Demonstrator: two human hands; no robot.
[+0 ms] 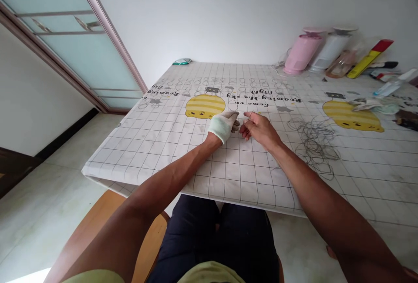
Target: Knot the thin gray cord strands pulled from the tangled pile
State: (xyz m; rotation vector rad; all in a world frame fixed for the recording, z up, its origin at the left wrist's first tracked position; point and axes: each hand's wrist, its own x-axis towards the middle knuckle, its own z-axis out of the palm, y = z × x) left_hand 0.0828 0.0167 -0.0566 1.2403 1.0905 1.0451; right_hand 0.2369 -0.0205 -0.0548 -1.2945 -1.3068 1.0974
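Observation:
My left hand point(225, 124), in a white glove with a pale green cuff, is closed in a pinch over the middle of the table. Close to its right, my bare right hand point(257, 127) has thumb and forefinger pinched and the other fingers curled. A thin wire seems to run at the fingertips of both hands, but it is barely visible. To the right of my right hand lies a tangled heap of thin dark wire point(315, 143). Beyond my hands, rows of small wire rings point(254, 83) rest on the printed tablecloth point(183, 161).
At the back right stand a pink cylinder-shaped device point(302, 54), a white one point(329, 50) and a yellow-and-red box point(369, 60). A crumpled glove point(375, 105) lies at the right. A green packet point(182, 62) sits at the far left corner, near the wall.

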